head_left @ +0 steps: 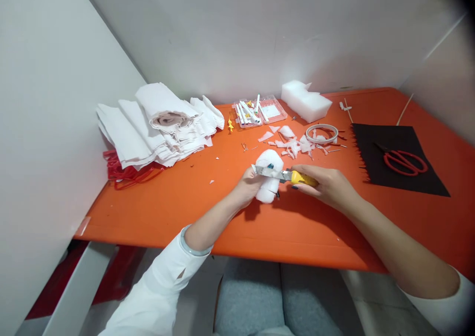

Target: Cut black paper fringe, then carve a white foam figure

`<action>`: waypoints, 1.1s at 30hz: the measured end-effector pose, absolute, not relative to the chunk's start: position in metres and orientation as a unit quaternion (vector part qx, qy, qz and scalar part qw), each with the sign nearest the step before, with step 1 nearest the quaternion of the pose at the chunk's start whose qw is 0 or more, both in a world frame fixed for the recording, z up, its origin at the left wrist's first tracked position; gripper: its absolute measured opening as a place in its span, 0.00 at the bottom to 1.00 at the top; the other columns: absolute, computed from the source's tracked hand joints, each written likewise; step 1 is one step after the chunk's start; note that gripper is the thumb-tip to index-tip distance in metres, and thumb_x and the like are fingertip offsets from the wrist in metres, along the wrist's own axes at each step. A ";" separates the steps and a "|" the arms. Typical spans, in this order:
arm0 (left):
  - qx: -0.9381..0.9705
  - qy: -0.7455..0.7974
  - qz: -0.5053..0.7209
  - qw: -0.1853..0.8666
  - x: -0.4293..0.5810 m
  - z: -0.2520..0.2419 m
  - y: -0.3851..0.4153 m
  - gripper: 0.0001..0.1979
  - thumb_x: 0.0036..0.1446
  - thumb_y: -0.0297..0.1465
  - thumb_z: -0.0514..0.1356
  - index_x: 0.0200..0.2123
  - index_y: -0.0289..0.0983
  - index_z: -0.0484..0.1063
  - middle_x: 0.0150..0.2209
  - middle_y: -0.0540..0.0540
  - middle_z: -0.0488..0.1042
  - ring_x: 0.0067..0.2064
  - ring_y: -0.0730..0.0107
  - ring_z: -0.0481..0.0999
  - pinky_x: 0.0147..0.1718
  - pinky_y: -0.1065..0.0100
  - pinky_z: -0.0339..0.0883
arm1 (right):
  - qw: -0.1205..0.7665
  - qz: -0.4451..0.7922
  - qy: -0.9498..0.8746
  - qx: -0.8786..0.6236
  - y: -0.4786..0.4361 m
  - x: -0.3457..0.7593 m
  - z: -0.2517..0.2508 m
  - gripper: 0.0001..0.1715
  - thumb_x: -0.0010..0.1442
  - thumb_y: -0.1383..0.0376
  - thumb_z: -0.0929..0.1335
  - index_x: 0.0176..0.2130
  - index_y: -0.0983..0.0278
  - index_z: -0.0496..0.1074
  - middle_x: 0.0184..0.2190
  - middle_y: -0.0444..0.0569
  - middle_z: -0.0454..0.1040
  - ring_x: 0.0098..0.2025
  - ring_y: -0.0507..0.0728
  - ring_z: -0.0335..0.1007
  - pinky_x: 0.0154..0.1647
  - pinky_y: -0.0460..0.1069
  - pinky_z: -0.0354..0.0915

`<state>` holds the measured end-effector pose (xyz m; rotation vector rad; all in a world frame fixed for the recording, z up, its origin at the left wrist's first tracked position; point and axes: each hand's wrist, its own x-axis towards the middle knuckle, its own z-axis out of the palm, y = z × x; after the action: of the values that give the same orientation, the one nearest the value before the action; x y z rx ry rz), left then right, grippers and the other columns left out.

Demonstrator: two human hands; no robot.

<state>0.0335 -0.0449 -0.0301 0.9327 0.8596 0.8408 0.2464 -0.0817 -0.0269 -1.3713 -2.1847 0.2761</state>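
Note:
My left hand [248,186] is closed on the left side of a small white foam piece [266,193], held a little above the orange table. The foam has rounded ends and a dark teal bead-like spot [270,166] near its upper part. My right hand [326,183] grips a yellow utility knife [303,178]. Its metal blade [267,172] is extended and lies across the face of the foam, pointing left towards my left fingers. A small dark thing sticks out at the foam's lower right edge; I cannot make out what it is.
On the orange table [178,207] lie foam scraps [291,145], a tape roll [322,133], and a white foam block [306,101]. A marker box [260,111] stands behind. White paper [159,128] covers red material [129,172] at left. Red scissors [404,163] rest on black paper [393,185].

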 end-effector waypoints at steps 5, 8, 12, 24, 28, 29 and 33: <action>0.417 0.380 0.394 0.726 0.033 -0.027 -0.045 0.24 0.40 0.45 0.70 0.34 0.34 0.70 0.23 0.51 0.71 0.19 0.78 0.68 0.16 0.75 0.62 | 0.275 0.112 -0.809 -0.508 -0.081 0.247 -0.028 0.17 0.61 0.57 0.66 0.47 0.62 0.73 0.36 0.49 0.78 0.30 0.53 0.72 0.30 0.45 0.61; 0.414 0.378 0.396 0.728 0.031 -0.022 -0.044 0.28 0.38 0.50 0.69 0.32 0.33 0.69 0.22 0.51 0.71 0.18 0.78 0.67 0.15 0.76 0.59 | 0.269 0.098 -0.808 -0.515 -0.079 0.251 -0.029 0.19 0.61 0.57 0.66 0.49 0.62 0.72 0.36 0.48 0.78 0.30 0.54 0.72 0.30 0.45 0.61; 0.423 0.377 0.379 0.732 0.030 -0.021 -0.044 0.28 0.37 0.49 0.69 0.33 0.34 0.70 0.23 0.51 0.71 0.19 0.78 0.68 0.16 0.75 0.61 | 0.263 0.092 -0.811 -0.515 -0.080 0.251 -0.029 0.18 0.61 0.57 0.66 0.48 0.61 0.72 0.37 0.48 0.78 0.31 0.54 0.72 0.30 0.45 0.60; 0.437 0.388 0.352 0.731 0.029 -0.022 -0.044 0.24 0.40 0.46 0.69 0.33 0.34 0.70 0.22 0.52 0.70 0.19 0.77 0.68 0.17 0.75 0.62 | 0.263 0.062 -0.816 -0.511 -0.080 0.249 -0.027 0.16 0.61 0.57 0.66 0.47 0.60 0.72 0.36 0.47 0.78 0.30 0.53 0.72 0.28 0.45 0.59; 0.428 0.399 0.353 0.730 0.030 -0.021 -0.044 0.24 0.39 0.45 0.70 0.33 0.34 0.70 0.22 0.52 0.71 0.20 0.76 0.68 0.17 0.74 0.62 | 0.267 0.069 -0.813 -0.514 -0.080 0.249 -0.028 0.15 0.61 0.57 0.66 0.46 0.60 0.73 0.35 0.47 0.78 0.30 0.53 0.72 0.28 0.45 0.59; 0.425 0.399 0.360 0.728 0.029 -0.020 -0.043 0.25 0.39 0.47 0.70 0.32 0.34 0.69 0.22 0.52 0.71 0.20 0.76 0.68 0.17 0.74 0.62 | 0.268 0.070 -0.809 -0.518 -0.080 0.250 -0.028 0.16 0.61 0.57 0.66 0.47 0.60 0.72 0.35 0.47 0.78 0.30 0.53 0.72 0.29 0.45 0.59; 0.426 0.396 0.360 0.729 0.027 -0.019 -0.041 0.26 0.40 0.50 0.68 0.29 0.33 0.70 0.21 0.51 0.70 0.18 0.77 0.67 0.17 0.74 0.63 | 0.258 0.074 -0.803 -0.532 -0.079 0.253 -0.029 0.18 0.61 0.56 0.66 0.48 0.60 0.72 0.35 0.47 0.78 0.29 0.54 0.72 0.29 0.45 0.59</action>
<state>0.0266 -0.0411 -0.0193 0.9391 0.8724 0.7929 0.2526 -0.0788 -0.0293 -1.4432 -2.1760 0.2012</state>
